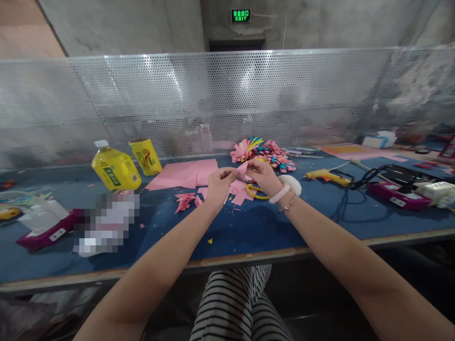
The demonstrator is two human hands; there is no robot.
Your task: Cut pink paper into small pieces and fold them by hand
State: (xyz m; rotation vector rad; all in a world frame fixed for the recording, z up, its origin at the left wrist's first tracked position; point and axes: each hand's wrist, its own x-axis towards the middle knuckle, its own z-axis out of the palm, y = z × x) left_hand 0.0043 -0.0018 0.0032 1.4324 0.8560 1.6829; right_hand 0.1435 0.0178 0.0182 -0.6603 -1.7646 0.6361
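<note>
A small folded pink paper piece (242, 170) is held above the blue table between both hands. My left hand (219, 183) pinches its left end and my right hand (262, 176) pinches its right end; both sets of fingers are closed on it. Below them lie pink paper scraps (186, 201) and yellow-handled scissors (256, 191). A stack of pink paper sheets (185, 174) lies to the left behind the hands. A pile of finished pink and multicoloured paper flowers (265, 152) sits just beyond.
A yellow drink bottle (115, 169) and a yellow can (146, 156) lie at the back left. A yellow glue gun (325, 176) with a black cable lies right, near purple boxes (398, 195). A perforated metal screen (227, 94) walls the table's far side.
</note>
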